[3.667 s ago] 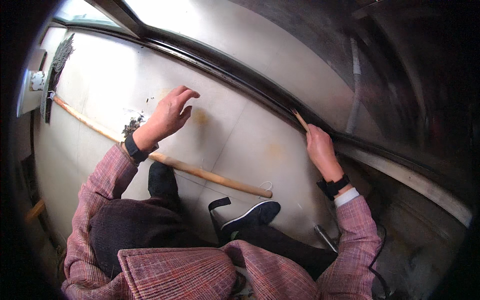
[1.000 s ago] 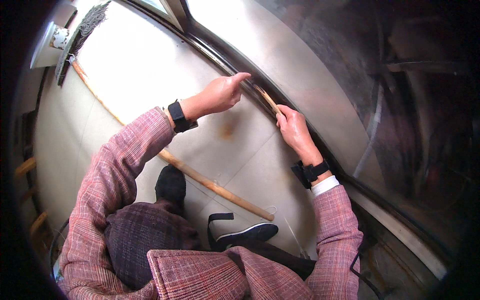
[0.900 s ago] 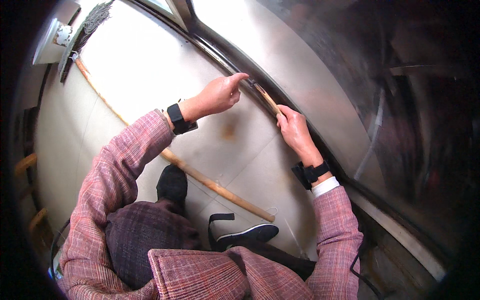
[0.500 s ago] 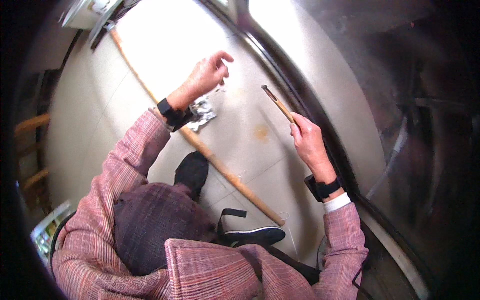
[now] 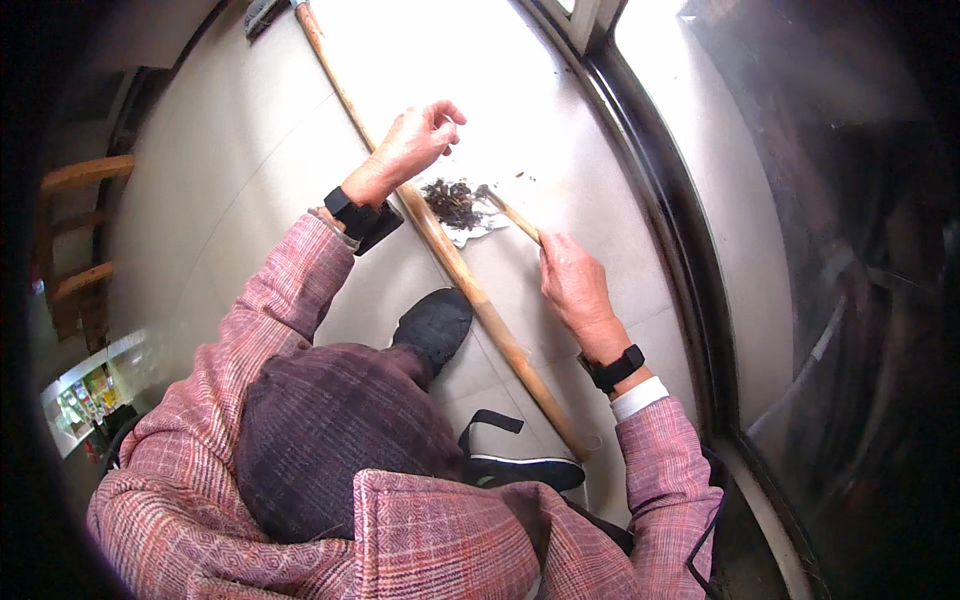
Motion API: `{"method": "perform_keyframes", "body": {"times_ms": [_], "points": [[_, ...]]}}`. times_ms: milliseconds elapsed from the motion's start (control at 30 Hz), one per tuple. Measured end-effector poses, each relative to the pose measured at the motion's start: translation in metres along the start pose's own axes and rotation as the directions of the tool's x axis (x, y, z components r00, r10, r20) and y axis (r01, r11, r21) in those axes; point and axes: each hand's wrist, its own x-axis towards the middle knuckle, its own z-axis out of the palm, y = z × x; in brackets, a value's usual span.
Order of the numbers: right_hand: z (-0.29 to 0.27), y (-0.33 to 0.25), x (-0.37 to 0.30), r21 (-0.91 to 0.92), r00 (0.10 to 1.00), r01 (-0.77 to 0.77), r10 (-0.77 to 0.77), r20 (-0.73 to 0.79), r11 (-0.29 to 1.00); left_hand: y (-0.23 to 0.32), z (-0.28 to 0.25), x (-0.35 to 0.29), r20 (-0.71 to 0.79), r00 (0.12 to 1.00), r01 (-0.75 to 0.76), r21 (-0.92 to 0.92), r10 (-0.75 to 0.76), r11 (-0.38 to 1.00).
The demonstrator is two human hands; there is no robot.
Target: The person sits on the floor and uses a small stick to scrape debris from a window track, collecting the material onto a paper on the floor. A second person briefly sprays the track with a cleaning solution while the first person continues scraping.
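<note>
My right hand [image 5: 577, 282] is closed around a slim wooden tool [image 5: 518, 219]. The far, dark end of that tool meets the right side of a heap of dark brown scraps [image 5: 452, 204]. Beneath the heap lies a crumpled whitish sheet [image 5: 482, 229], partly covered; its material I cannot make out. My left hand [image 5: 420, 145] hovers just beyond the heap, fingers loosely bent and apart, with nothing visible in it. A long wooden pole [image 5: 440, 245] runs diagonally across the floor, passing under my left wrist and along the left of the heap.
At the pole's far end is a grey head [image 5: 266, 14]. My dark shoes [image 5: 433, 325] are close to the pole. A dark-framed door track [image 5: 672, 205] curves along the right. Wooden rungs [image 5: 85, 225] stand at the left, and a few small crumbs lie beyond the tool.
My right hand has moved left, lowering the tool's tip from the open air to the heap. My view has shifted, and the dark scraps on the sheet now show. My left hand stays loosely bent.
</note>
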Motion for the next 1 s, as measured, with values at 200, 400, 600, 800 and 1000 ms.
{"method": "perform_keyframes", "body": {"times_ms": [200,400,600,800,1000], "points": [[0.011,-0.010,0.024,-0.233,0.996,0.056,-0.072,-0.059,0.971,-0.023,-0.001,-0.001,0.025,1.000,0.006,0.152,-0.010,0.988],[0.020,-0.007,0.043,-0.387,0.980,0.097,-0.156,-0.125,0.917,-0.045,0.014,-0.007,-0.004,0.996,-0.079,0.447,0.090,0.891],[0.020,-0.003,0.040,-0.549,0.906,0.156,-0.341,-0.252,0.821,-0.051,0.021,-0.006,0.036,0.996,-0.084,0.448,0.076,0.890],[0.014,-0.004,0.041,-0.650,0.867,0.095,-0.383,-0.318,0.754,-0.047,0.023,-0.004,0.073,0.995,-0.088,0.430,0.062,0.899],[0.008,-0.009,0.037,-0.609,0.908,0.110,-0.328,-0.259,0.785,-0.047,0.026,-0.003,0.084,0.984,-0.178,0.402,0.157,0.898]]}}
